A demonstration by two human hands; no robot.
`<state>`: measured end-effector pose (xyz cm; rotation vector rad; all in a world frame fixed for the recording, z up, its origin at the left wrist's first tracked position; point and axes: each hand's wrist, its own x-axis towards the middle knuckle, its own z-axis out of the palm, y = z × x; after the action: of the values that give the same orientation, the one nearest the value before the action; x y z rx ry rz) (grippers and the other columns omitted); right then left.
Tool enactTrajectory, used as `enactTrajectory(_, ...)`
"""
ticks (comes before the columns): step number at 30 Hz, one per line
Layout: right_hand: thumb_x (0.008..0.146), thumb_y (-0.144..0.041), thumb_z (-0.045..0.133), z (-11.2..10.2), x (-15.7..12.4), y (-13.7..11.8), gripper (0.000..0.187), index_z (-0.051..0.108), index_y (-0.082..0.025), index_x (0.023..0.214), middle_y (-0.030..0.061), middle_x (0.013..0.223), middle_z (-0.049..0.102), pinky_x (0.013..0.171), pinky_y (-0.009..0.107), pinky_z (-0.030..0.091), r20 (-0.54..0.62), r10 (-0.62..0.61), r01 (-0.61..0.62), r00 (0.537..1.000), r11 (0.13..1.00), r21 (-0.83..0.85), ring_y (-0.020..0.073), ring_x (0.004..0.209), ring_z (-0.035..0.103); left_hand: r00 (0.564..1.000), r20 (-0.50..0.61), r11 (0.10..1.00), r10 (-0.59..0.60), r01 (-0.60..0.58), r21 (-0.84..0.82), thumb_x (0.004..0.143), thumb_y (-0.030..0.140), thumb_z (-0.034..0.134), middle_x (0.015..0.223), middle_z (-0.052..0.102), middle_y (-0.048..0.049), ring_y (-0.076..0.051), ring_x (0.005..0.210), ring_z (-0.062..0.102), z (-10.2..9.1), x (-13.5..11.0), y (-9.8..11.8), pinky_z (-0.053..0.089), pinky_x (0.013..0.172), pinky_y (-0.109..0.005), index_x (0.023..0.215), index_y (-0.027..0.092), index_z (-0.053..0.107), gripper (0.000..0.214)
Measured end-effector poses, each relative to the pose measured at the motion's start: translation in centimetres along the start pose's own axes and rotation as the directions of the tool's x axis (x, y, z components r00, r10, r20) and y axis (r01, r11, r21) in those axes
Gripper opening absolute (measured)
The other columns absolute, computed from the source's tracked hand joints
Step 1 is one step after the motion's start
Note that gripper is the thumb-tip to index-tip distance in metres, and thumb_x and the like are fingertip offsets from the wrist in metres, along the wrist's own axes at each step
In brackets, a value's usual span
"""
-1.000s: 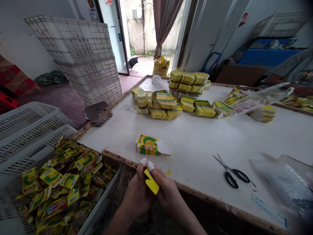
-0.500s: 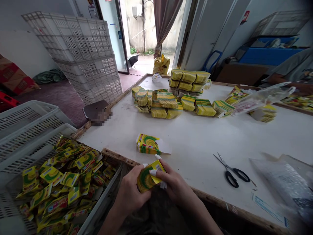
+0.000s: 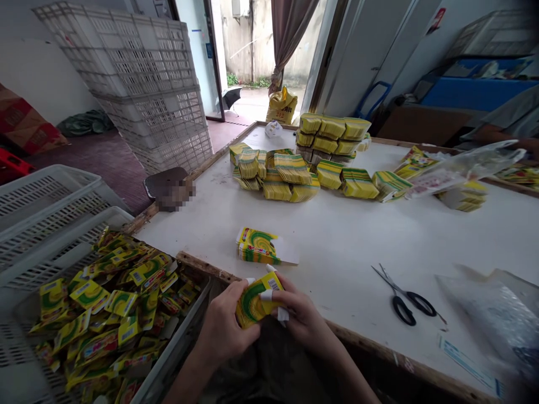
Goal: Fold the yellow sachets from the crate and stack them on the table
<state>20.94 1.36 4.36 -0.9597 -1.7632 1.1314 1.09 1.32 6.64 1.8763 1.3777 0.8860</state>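
My left hand (image 3: 227,325) grips a small yellow and green carton (image 3: 253,303) by its left side, at the table's front edge. On the carton's right end, by the barcode, are the fingers of my right hand (image 3: 297,311), closed against it. White covers sit on several of my fingertips. Just beyond my hands lies a small stack of flat yellow-green cartons (image 3: 259,246), with a white flap sticking out to the right. At the lower left, a grey plastic crate (image 3: 168,350) holds a heap of similar filled-looking cartons (image 3: 101,314).
Bundled flat cartons (image 3: 290,168) stand along the back of the white table (image 3: 337,241). Black-handled scissors (image 3: 404,303) and a clear plastic bag (image 3: 484,308) lie to the right. Stacked white crates (image 3: 138,84) rise at the left. Another person's arm (image 3: 497,137) shows at the far right.
The view has shifted slightly. My right fingers have moved a little at the carton's end, and its end flap now lies flatter. Both hands still hold the carton.
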Motion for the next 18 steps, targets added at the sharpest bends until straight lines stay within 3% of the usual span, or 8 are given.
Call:
enactTrajectory(3,0.093,-0.029,0.056,1.4,-0.1,0.5,0.047,0.048,-0.027,0.139,0.0129,0.150,0.041,0.105,0.042,0.042,-0.118,0.043,-0.033,0.992,0.996,0.085,0.0270,0.136,0.042,0.995,-0.035,0.988,-0.092,0.087,-0.130,0.065,0.021,0.075,0.101,0.070,-0.0056,-0.026,0.091,0.066,0.7,-0.5,-0.2,0.053,0.078,-0.033,0.113,0.021,0.059,0.051)
enactTrajectory(5,0.090,-0.031,0.062,1.8,0.6,0.6,0.065,0.032,-0.027,0.148,0.0139,0.148,0.042,0.103,0.042,0.045,-0.138,0.058,-0.037,0.989,0.989,0.144,0.0266,0.130,0.050,0.966,-0.152,0.926,-0.209,0.146,-0.347,0.064,0.026,0.079,0.098,0.070,-0.0046,-0.024,0.087,0.067,0.8,-0.9,-0.5,0.054,0.074,-0.031,0.112,0.021,0.060,0.052)
enactTrajectory(7,0.086,-0.031,0.066,1.4,2.0,0.6,0.069,0.033,-0.025,0.146,0.0140,0.138,0.053,0.097,0.040,0.050,-0.168,0.051,-0.039,0.985,0.997,0.073,0.0252,0.117,0.060,0.870,-0.362,0.794,-0.334,0.053,-0.606,0.063,0.037,0.081,0.100,0.070,-0.0036,-0.020,0.081,0.066,0.3,-1.2,-0.9,0.054,0.066,-0.027,0.112,0.022,0.059,0.056)
enactTrajectory(9,0.087,-0.028,0.062,0.6,3.8,1.1,0.055,0.042,-0.021,0.138,0.0127,0.123,0.063,0.092,0.038,0.053,-0.244,0.043,-0.086,0.969,0.982,-0.167,0.0234,0.106,0.064,0.711,-0.513,0.616,-0.481,-0.142,-0.775,0.065,0.055,0.076,0.108,0.067,-0.0037,-0.019,0.085,0.064,-0.7,-1.3,-1.6,0.055,0.068,-0.027,0.111,0.024,0.059,0.058)
enactTrajectory(11,0.086,-0.018,0.056,-0.3,5.5,1.9,0.045,0.047,-0.017,0.131,0.0134,0.117,0.064,0.090,0.038,0.052,-0.323,0.037,-0.167,0.946,0.907,-0.386,0.0239,0.104,0.063,0.617,-0.474,0.432,-0.628,-0.230,-0.872,0.071,0.067,0.065,0.113,0.064,-0.0051,-0.020,0.095,0.062,-1.6,-1.3,-2.3,0.055,0.077,-0.031,0.105,0.023,0.061,0.056)
enactTrajectory(12,0.084,-0.013,0.054,-0.6,6.3,2.3,0.045,0.049,-0.016,0.129,0.0144,0.117,0.064,0.091,0.041,0.050,-0.348,0.033,-0.198,0.937,0.871,-0.449,0.0253,0.105,0.061,0.600,-0.409,0.351,-0.687,-0.218,-0.911,0.074,0.067,0.060,0.115,0.063,-0.0062,-0.021,0.100,0.061,-1.9,-1.2,-2.6,0.055,0.082,-0.033,0.103,0.022,0.061,0.054)
enactTrajectory(14,0.076,-0.003,0.050,-0.8,7.4,3.2,0.050,0.052,-0.014,0.125,0.0159,0.115,0.063,0.092,0.046,0.046,-0.367,0.032,-0.230,0.930,0.829,-0.510,0.0284,0.105,0.058,0.607,-0.281,0.243,-0.743,-0.147,-0.959,0.077,0.063,0.060,0.115,0.063,-0.0079,-0.021,0.101,0.062,-2.0,-1.3,-3.0,0.055,0.080,-0.033,0.102,0.021,0.062,0.049)
enactTrajectory(18,0.067,0.005,0.046,-0.5,8.2,4.2,0.053,0.056,-0.015,0.116,0.0134,0.104,0.064,0.092,0.046,0.043,-0.370,0.023,-0.257,0.929,0.761,-0.596,0.0280,0.099,0.055,0.673,-0.141,0.163,-0.726,-0.031,-0.986,0.068,0.055,0.074,0.104,0.068,-0.0066,-0.018,0.083,0.065,-0.7,-1.3,-2.9,0.055,0.064,-0.026,0.106,0.020,0.066,0.052)
